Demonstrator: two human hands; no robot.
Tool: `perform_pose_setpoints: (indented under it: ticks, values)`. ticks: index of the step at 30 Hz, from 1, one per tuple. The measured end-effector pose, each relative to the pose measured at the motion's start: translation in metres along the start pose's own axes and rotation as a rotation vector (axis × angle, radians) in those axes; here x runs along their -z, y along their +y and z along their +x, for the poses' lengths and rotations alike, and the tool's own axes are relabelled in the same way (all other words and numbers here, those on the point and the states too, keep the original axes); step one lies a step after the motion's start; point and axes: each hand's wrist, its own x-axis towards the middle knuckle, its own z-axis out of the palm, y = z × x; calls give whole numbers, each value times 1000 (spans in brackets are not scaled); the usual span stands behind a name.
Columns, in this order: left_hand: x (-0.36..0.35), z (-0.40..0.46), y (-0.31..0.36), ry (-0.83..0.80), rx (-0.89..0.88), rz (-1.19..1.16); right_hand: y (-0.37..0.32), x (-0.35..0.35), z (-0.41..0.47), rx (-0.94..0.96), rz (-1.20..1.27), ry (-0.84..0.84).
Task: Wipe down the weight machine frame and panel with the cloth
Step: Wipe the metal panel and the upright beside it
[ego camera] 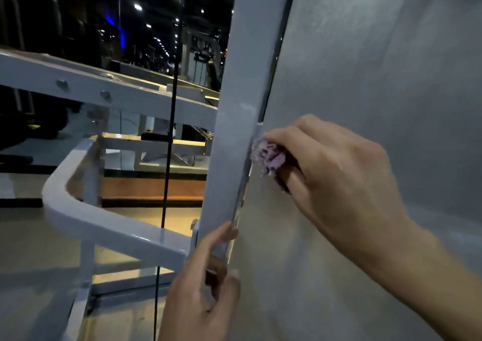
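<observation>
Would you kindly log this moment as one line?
right hand presses purple cloth at post-panel seam | left hand grips frame post

The upright frame post (240,100) looks like painted metal, smooth and semi-glossy, catching pale highlights; the panel (365,66) beside it is a grey, matt sheet, faintly smudged and streaked; the cloth (268,158) is lilac, fluffy and rough-piled, like microfibre; the curved side rail (86,215) is white-painted metal, glossy, with bare metal bolts (62,84) on the bar above; the thin black cable (170,121) looks smooth; the floor (31,249) shines under the lights.
</observation>
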Motion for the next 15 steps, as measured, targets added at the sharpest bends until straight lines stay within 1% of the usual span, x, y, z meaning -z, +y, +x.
perform_pose_setpoints:
  ticks: [3, 5, 10, 15]
  values:
    - [-8, 1, -10, 54, -48, -40, -21, -24, -32, 160, -53, -65]
    - [-11, 4, -16, 84, -109, -66, -33, -39, -53, 226, -71, -89]
    - [-22, 11, -35, 159, -244, -162, -44, -52, -82, 319, -149, -12]
    - [-35, 17, -43, 238, -261, -301, -36, -56, -85, 373, -210, 4]
